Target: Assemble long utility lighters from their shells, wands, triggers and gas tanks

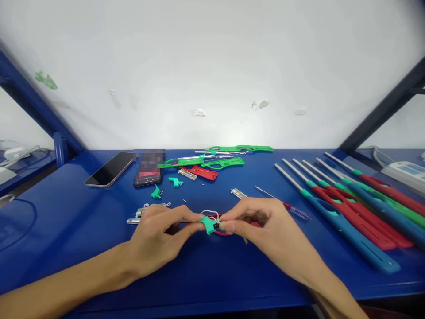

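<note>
My left hand [159,232] pinches a teal plastic lighter trigger [208,225] between thumb and fingertips. From the other side, the thumb and fingers of my right hand [265,226] are closed on a small black igniter piece [217,225] that meets the trigger. A white wire [210,212] loops up behind it. Partly hidden beneath and behind my hands lies a red lighter shell [223,233]. Beyond my right hand is a clear fuel tank with a metal top [238,193]. A metal tube [133,221] and another tank end [142,210] show by my left hand.
Two loose teal triggers [175,181], green shell halves [229,163] and a red shell half [203,172] lie farther back. Two phones [111,169] rest at left. A screwdriver [297,212] and several assembled long lighters [352,230] lie at right on the blue table [199,279].
</note>
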A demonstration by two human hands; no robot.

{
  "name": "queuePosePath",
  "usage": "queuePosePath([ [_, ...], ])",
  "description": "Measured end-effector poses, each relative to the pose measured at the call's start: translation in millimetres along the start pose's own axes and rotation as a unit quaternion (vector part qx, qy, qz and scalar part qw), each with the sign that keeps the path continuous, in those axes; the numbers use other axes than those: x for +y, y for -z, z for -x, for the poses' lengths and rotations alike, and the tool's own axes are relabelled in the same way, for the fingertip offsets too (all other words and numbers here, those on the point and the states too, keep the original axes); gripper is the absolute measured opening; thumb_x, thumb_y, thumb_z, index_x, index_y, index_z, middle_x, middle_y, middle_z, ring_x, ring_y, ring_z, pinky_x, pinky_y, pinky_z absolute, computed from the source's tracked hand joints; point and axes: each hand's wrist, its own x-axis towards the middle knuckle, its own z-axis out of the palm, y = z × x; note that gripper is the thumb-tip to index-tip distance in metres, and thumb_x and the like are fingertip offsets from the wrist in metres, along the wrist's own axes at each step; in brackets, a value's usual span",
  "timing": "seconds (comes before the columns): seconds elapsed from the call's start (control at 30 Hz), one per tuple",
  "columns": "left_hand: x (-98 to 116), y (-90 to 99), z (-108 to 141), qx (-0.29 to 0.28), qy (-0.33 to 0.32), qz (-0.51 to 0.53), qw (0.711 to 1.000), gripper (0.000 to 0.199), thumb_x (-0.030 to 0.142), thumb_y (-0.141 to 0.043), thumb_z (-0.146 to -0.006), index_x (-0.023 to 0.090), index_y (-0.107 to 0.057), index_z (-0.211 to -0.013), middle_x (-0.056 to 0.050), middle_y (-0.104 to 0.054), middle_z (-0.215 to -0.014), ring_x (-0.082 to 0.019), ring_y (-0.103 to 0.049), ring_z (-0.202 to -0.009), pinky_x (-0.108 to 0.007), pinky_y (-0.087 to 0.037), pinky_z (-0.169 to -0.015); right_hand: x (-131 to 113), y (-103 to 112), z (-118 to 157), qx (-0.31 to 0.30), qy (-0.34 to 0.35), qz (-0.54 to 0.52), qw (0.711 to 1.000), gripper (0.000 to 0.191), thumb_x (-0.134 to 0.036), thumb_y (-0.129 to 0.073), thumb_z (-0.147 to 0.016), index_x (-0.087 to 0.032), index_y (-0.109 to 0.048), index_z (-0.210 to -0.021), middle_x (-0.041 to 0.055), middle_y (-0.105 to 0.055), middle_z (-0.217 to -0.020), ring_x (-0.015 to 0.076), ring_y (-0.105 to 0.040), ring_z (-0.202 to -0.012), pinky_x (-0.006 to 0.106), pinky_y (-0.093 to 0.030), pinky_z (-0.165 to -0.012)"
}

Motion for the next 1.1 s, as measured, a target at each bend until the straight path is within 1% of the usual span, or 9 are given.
queuePosePath([
  [0.1, 0, 0.0, -1, -0.005, -0.006, -0.006, 1.000, 0.011, 0.032, -0.074, -0.098, 0.030, -0.084, -0.093, 0.008, -0.072, -0.060, -0.009, -0.048, -0.042, -0.025, -0.038, -0.048, 2, -1, 1, 0.005, 0.002, 0.012, 1.000, 0.010, -0.036, -0.083, -0.088, -0.027, -0.085, -0.084, -0.0006, -0.083, -0.082, 0.0133, -0.067, -0.071, 0.024, -0.046, -0.062],
  [0.27, 0, -0.4, -4, -0.017, -0.005, -0.005, 1.000, 0.011, 0.029, -0.072, -0.100, 0.030, -0.082, -0.095, 0.010, -0.078, -0.071, -0.007, -0.053, -0.043, -0.023, -0.040, -0.046, 3, 0, 2, 0.002, 0.020, 0.003, 1.000, 0.008, -0.035, -0.082, -0.090, -0.029, -0.086, -0.087, -0.0025, -0.084, -0.086, 0.0143, -0.073, -0.080, 0.023, -0.052, -0.071],
  [0.5, -3, -0.9, -4, -0.024, -0.016, -0.014, 0.999, 0.010, 0.031, -0.072, -0.100, 0.031, -0.081, -0.097, 0.009, -0.078, -0.070, -0.008, -0.052, -0.042, -0.024, -0.039, -0.045, 4, 3, -2, 0.005, 0.036, -0.004, 0.999, 0.005, -0.029, -0.084, -0.088, -0.027, -0.085, -0.084, -0.0027, -0.082, -0.083, 0.0130, -0.073, -0.077, 0.021, -0.054, -0.069],
  [0.6, -4, -1.7, -4, -0.025, -0.021, -0.020, 0.999, 0.011, 0.032, -0.072, -0.101, 0.030, -0.081, -0.097, 0.009, -0.077, -0.069, -0.008, -0.052, -0.043, -0.024, -0.041, -0.046, 4, 3, -3, 0.010, 0.053, -0.016, 0.998, 0.007, -0.028, -0.083, -0.088, -0.026, -0.083, -0.081, -0.0022, -0.082, -0.094, 0.0123, -0.074, -0.081, 0.019, -0.056, -0.073],
  [0.67, -3, -2.1, -4, -0.023, -0.024, -0.026, 0.999, 0.011, 0.032, -0.071, -0.102, 0.029, -0.081, -0.097, 0.008, -0.077, -0.068, -0.008, -0.052, -0.043, -0.023, -0.041, -0.047, 4, 2, -2, 0.014, 0.047, -0.012, 0.999, 0.007, -0.030, -0.083, -0.089, -0.027, -0.084, -0.083, -0.0024, -0.082, -0.102, 0.0112, -0.074, -0.082, 0.018, -0.055, -0.071],
  [0.77, -2, -2.2, -4, -0.009, -0.031, -0.039, 0.999, 0.013, 0.034, -0.070, -0.102, 0.028, -0.080, -0.096, 0.008, -0.077, -0.068, -0.008, -0.052, -0.042, -0.023, -0.042, -0.047, 4, 2, -2, 0.002, 0.029, -0.002, 1.000, 0.008, -0.034, -0.080, -0.092, -0.029, -0.083, -0.089, -0.0032, -0.083, -0.091, 0.0102, -0.072, -0.076, 0.015, -0.048, -0.058],
  [0.87, 1, -1.2, -4, 0.000, -0.044, -0.046, 0.998, 0.012, 0.034, -0.071, -0.102, 0.028, -0.079, -0.096, 0.009, -0.076, -0.066, -0.007, -0.051, -0.041, -0.022, -0.042, -0.047, 4, 1, -2, 0.001, 0.023, -0.004, 1.000, 0.009, -0.035, -0.079, -0.092, -0.028, -0.083, -0.089, -0.0029, -0.081, -0.080, 0.0108, -0.071, -0.073, 0.015, -0.044, -0.052],
  [0.97, 4, 0.2, -4, 0.001, -0.062, -0.043, 0.997, 0.008, 0.032, -0.070, -0.103, 0.028, -0.077, -0.099, 0.010, -0.076, -0.069, -0.006, -0.051, -0.042, -0.020, -0.042, -0.046, 3, -3, -2, 0.032, 0.020, 0.003, 0.999, 0.011, -0.036, -0.079, -0.091, -0.027, -0.085, -0.087, -0.0024, -0.078, -0.072, 0.0116, -0.070, -0.067, 0.015, -0.044, -0.049],
  [1.1, 3, 0.2, -4, 0.009, -0.084, -0.049, 0.995, 0.007, 0.025, -0.068, -0.103, 0.026, -0.075, -0.100, 0.011, -0.073, -0.068, -0.006, -0.049, -0.042, -0.020, -0.042, -0.047, 2, -11, -2, 0.107, 0.036, 0.018, 0.993, 0.010, -0.033, -0.079, -0.089, -0.030, -0.088, -0.090, -0.0037, -0.079, -0.069, 0.0100, -0.067, -0.059, 0.015, -0.048, -0.050],
])
